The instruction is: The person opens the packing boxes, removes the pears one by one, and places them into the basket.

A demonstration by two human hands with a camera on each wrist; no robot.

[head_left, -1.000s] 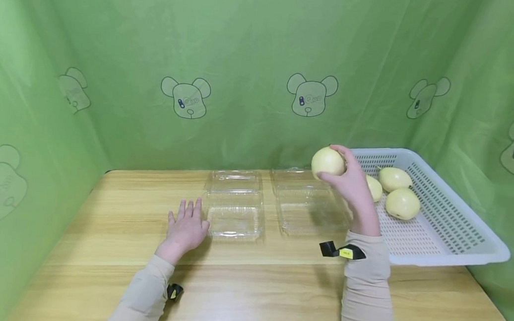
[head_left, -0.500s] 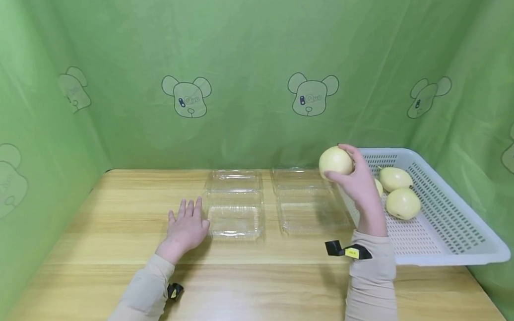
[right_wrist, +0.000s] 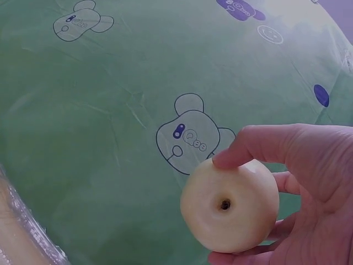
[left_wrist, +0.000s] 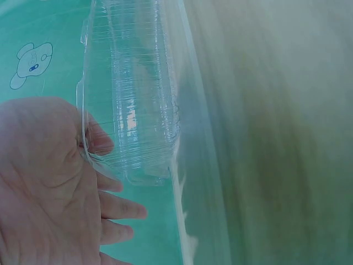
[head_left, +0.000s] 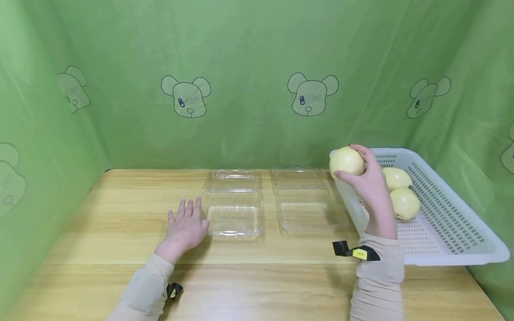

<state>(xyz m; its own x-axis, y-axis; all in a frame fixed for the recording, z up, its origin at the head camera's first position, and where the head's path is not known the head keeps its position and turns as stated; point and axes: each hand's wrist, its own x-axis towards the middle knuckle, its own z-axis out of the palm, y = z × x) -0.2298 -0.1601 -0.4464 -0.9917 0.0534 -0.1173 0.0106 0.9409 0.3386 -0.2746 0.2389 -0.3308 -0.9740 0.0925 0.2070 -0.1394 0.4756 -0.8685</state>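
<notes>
My right hand [head_left: 370, 186] grips a pale yellow pear [head_left: 345, 162] between thumb and fingers, raised at the back left corner of the white basket [head_left: 472, 220]. In the right wrist view the pear [right_wrist: 229, 218] shows a small dark hollow facing the camera. Spread and fairly straight, the fingers of my left hand [head_left: 185, 231] lie beside the left clear plastic box [head_left: 235, 218], whose lid stands unfolded behind it. In the left wrist view the thumb is at the edge of that box [left_wrist: 127, 99]. Another clear box [head_left: 304, 213] with its lid unfolded stands to the right.
Inside the basket are a pear [head_left: 396, 179] and another pear [head_left: 404, 203]; my right hand and wrist cover part of its left side. Everything stands on a wooden table [head_left: 247, 299]. Green curtains [head_left: 256, 41] enclose the back and sides.
My right hand has moved to the right with the pear, from above the right box toward the basket, and now hides a pear seen there before. The left hand has stayed put.
</notes>
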